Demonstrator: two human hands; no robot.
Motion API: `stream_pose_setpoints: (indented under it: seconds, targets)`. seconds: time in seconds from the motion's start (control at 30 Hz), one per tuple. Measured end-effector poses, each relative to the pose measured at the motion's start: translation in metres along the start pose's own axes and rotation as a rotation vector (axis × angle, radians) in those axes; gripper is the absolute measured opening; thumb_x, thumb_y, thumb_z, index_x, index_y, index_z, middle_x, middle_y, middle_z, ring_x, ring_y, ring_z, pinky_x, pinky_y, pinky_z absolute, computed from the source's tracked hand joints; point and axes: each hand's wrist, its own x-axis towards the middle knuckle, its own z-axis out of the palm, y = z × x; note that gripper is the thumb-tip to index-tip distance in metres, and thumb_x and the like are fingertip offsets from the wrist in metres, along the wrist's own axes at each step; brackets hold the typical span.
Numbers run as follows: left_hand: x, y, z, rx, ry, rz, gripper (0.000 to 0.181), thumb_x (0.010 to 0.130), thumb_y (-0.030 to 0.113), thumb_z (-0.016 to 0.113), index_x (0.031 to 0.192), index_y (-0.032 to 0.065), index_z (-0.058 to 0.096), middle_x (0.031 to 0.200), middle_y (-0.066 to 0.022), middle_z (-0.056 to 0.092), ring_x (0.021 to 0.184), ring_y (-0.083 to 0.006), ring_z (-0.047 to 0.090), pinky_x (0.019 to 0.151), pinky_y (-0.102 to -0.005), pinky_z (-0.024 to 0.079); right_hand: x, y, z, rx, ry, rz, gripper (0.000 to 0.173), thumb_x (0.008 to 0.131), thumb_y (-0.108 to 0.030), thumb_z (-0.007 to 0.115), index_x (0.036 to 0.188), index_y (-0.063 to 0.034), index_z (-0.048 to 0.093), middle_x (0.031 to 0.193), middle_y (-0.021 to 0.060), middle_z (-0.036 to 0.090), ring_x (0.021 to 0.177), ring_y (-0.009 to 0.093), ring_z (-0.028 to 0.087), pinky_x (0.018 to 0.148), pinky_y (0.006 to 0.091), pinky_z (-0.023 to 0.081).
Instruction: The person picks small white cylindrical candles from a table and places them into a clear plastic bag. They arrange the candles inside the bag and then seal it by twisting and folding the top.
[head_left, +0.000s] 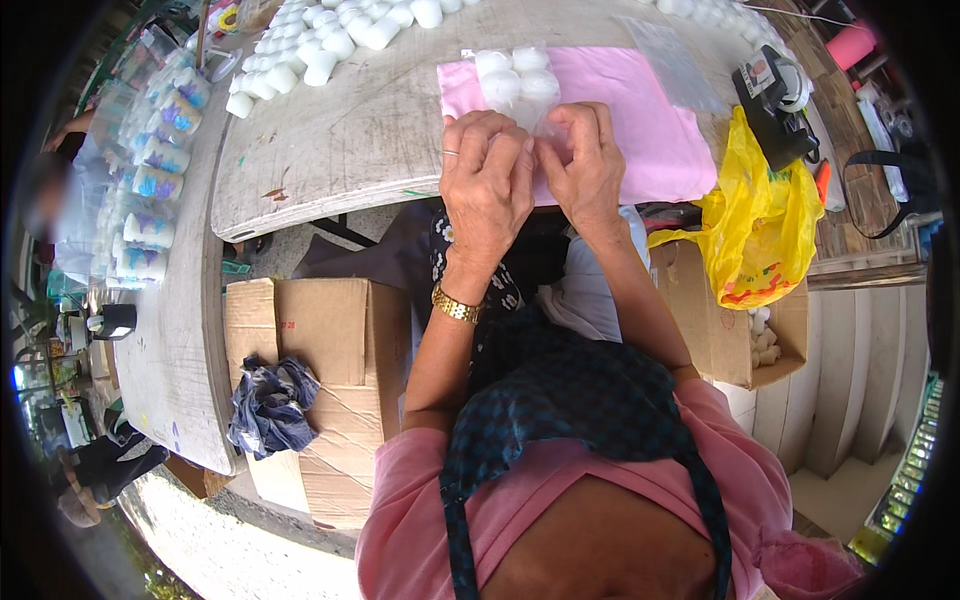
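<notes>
A clear plastic bag (534, 114) holds several white votive candles (519, 84) set in rows. It lies on a pink cloth (637, 127) at the table's near edge. My left hand (486, 169), with a ring and a gold watch above it, pinches the bag's near end, fingers curled over. Opposite it, my right hand (583, 161) grips the same end of the plastic between thumb and fingers. Both sets of fingertips nearly meet, and they partly hide the plastic between them.
Many white candles (322, 45) stand at the far left. A flat clear bag (671, 64), a black tape dispenser (776, 112) and a yellow plastic bag (757, 217) are right. Painted candles (157, 184) line the left table, near a person. Cardboard boxes (337, 375) flank me.
</notes>
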Motion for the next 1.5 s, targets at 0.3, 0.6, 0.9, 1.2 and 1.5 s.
stream_pose_setpoints:
  seconds: [0.3,0.6,0.9,1.2,1.5]
  targets:
    - [-0.002,-0.005,0.000,-0.013,-0.005,0.026,0.012,0.079,0.001,0.071,0.090,0.0037,0.065,0.100,-0.0088,0.063,0.099,-0.0299,0.059,0.094,-0.0434,0.047,0.006,-0.005,0.010,-0.192,-0.055,0.017,0.047,0.067,-0.004,0.074,0.107,-0.0103,0.051,0.102,0.0111,0.055,0.086,0.033,0.059,0.068,0.0439,0.046]
    - [-0.011,-0.006,0.013,0.105,-0.113,-0.165,0.062,0.074,0.019,0.077,0.129,0.0051,0.052,0.127,-0.0186,0.050,0.115,-0.0398,0.050,0.106,-0.0590,0.031,0.001,0.006,-0.007,-0.308,-0.019,0.030,0.012,0.075,-0.010,0.069,0.083,-0.0080,0.060,0.076,0.0085,0.061,0.076,0.031,0.059,0.067,0.0437,0.045]
    - [-0.004,-0.006,0.026,0.149,-0.053,-0.260,0.060,0.077,0.017,0.075,0.131,0.0032,0.051,0.125,-0.0228,0.052,0.115,-0.0424,0.050,0.103,-0.0570,0.034,-0.001,0.015,-0.017,-0.274,0.022,0.099,0.003,0.079,-0.009,0.065,0.081,-0.0072,0.062,0.075,0.0086,0.061,0.075,0.030,0.060,0.066,0.0433,0.043]
    - [-0.007,-0.008,0.020,0.146,-0.127,-0.290,0.057,0.080,0.019,0.074,0.131,0.0042,0.052,0.127,-0.0204,0.053,0.115,-0.0395,0.054,0.106,-0.0616,0.032,0.002,0.014,-0.030,-0.069,0.031,0.137,0.011,0.087,-0.012,0.057,0.083,-0.0058,0.065,0.078,0.0099,0.064,0.075,0.031,0.060,0.069,0.0423,0.044]
    - [-0.012,-0.009,0.020,0.151,-0.130,-0.254,0.059,0.077,0.012,0.073,0.132,0.0051,0.052,0.124,-0.0173,0.054,0.114,-0.0387,0.055,0.106,-0.0597,0.036,0.126,0.066,0.016,-0.041,-0.250,0.154,0.021,0.084,-0.008,0.061,0.104,-0.0039,0.066,0.090,0.0130,0.070,0.076,0.026,0.068,0.069,0.0383,0.054]
